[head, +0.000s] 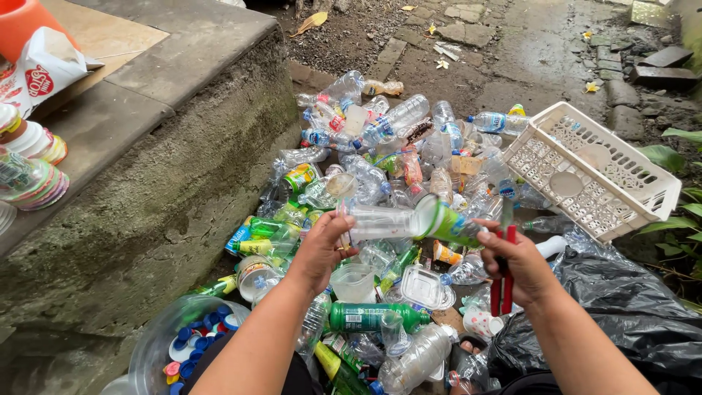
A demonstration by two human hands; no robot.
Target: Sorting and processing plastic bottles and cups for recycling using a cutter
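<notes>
My left hand (319,250) grips the base end of a clear plastic cup (380,222) held sideways above a heap of plastic bottles (380,139). My right hand (518,263) holds red-handled scissors (502,289) with the blades pointing up. The same hand touches a green-and-white wrapper (447,221) at the cup's mouth. Below the hands lie a green bottle (373,317), a clear tub (352,281) and a small clear lidded box (423,287).
A cream plastic basket (592,172) leans tilted at the right of the heap. A black plastic bag (621,314) lies at lower right. A clear bowl of bottle caps (194,344) sits at lower left. A mossy concrete step (168,161) rises on the left with stacked cups (29,172).
</notes>
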